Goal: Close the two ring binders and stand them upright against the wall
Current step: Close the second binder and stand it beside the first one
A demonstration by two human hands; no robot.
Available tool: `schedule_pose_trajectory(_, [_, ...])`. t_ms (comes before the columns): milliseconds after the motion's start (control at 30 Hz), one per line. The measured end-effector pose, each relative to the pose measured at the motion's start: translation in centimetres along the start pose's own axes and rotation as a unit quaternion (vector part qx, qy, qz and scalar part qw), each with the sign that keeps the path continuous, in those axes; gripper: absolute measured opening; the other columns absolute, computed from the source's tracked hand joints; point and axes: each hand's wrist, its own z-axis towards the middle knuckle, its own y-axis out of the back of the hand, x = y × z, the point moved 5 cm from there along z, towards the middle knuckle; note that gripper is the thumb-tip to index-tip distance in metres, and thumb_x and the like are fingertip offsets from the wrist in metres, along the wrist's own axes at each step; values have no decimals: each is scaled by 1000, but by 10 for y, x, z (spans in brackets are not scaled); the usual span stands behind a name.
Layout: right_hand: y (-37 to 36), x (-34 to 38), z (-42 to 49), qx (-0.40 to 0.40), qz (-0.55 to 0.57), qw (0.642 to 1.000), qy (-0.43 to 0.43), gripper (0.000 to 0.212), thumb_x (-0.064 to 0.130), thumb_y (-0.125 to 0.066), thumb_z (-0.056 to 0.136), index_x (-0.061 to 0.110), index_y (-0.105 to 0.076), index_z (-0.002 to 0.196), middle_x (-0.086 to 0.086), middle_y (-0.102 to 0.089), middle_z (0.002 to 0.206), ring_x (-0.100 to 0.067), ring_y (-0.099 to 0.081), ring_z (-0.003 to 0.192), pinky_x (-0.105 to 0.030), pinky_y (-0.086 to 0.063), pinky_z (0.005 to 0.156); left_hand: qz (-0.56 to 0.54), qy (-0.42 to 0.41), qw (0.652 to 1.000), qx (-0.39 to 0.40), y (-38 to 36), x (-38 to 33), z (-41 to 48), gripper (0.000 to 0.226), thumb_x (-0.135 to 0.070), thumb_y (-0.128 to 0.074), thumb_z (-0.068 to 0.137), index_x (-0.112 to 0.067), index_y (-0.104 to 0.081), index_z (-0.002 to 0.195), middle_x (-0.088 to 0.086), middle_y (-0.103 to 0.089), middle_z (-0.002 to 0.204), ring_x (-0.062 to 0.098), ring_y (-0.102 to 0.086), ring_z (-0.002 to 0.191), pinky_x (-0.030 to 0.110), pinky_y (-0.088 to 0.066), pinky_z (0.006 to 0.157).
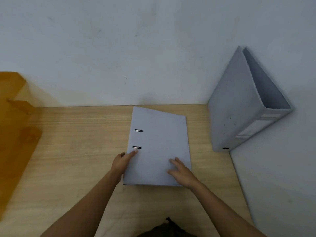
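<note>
Pale-wood worktop [77, 142], room corner: closed binder [159, 147] lies flat, left hand [121, 163] apparently keeping a grip on its spine edge, right hand [181, 173] spread flat on the cover. A second binder [236, 106] stands upright against the right wall [282, 168].

Closed grey flat binder [159, 144] lying on the wooden desk [77, 142], left hand [122, 162] gripping its near-left spine edge, right hand [181, 171] spread flat on the cover. At far right, standing binder [236, 106] upright, leaning against the wall [299, 82].

Light: soft, even, cool.
Blur: your right hand [182, 171], fingers smeared.
Shadow: thin, under binder [159, 144] beside your left hand [121, 163].
</note>
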Motion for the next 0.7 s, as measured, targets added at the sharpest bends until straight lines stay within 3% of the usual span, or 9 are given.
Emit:
schedule_pose_trajectory(100, [5,-6,-9,-33,30,999,-9,64,40,-48,102,22,-25,159,-6,2,171,-25,5,158,-43,-4,127,-52,73,994,68,-12,6,-6,79,-73,-61,79,-8,-62,124,10,-71,113,28,-67,100,40,-52,83])
schedule_pose_trajectory(200, [14,-12,-20,-56,78,995,-6,63,47,-41,103,27,-22,160,0,1,171,-22,5,158,-45,-2,127,-102,31,983,152,-34,1,-18,80,-78,-58,77,-19,-66,130,11,-75,116,30,-73,102,41,-58,77])
schedule_pose_trajectory(267, [21,-9,-27,-64,121,991,2,62,51,-39,103,29,-24,159,4,-4,171,-18,0,157,-45,-3,127,-178,4,958,224,-49,-11,-29,69,-71,-62,81,-25,-68,132,13,-73,126,32,-73,111,43,-62,79])
schedule_pose_trajectory(367, [31,9,-34,-76,169,982,36,61,53,-36,102,29,-26,158,7,-13,170,-12,-10,156,-39,-6,128,-222,-5,929,296,-67,-31,-48,62,-60,-65,86,-19,-68,133,19,-69,132,38,-68,118,49,-59,89])
schedule_pose_trajectory(433, [35,28,-40,-86,205,973,61,67,60,-36,99,29,-26,158,7,-19,169,-11,-18,154,-41,-10,128,-219,-24,928,301,-78,-45,-60,62,-53,-69,86,-15,-65,134,20,-70,128,37,-71,112,47,-60,86])
schedule_pose_trajectory(567, [47,54,-51,-111,295,946,82,92,85,-40,79,32,-37,153,-2,-50,153,-22,-53,135,-53,-39,115,-155,-125,932,303,-104,-78,-93,59,-37,-72,89,-14,-53,140,16,-70,130,34,-70,116,43,-61,87])
schedule_pose_trajectory(700, [66,72,-63,-132,317,926,157,77,89,-36,78,53,-36,147,5,-56,147,-17,-59,129,-51,-45,110,-113,-208,921,309,-122,-97,-116,48,-27,-68,94,-17,-54,139,11,-71,130,31,-70,117,42,-61,90])
